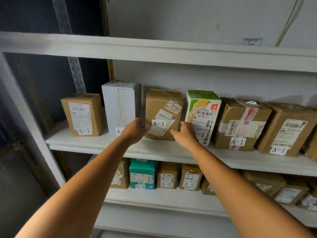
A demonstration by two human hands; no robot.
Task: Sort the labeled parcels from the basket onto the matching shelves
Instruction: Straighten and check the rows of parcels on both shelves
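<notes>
A brown cardboard parcel labelled A-1 (163, 114) stands on the white metal shelf (96, 143), left hand (135, 129) against its left side, curl unclear, right hand (184, 133) spread at its right; best pushed squarely back, label outward.

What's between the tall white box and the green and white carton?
In the head view, a thin grey slotted piece and a brown cardboard box labelled A-1 stand between them.
</notes>
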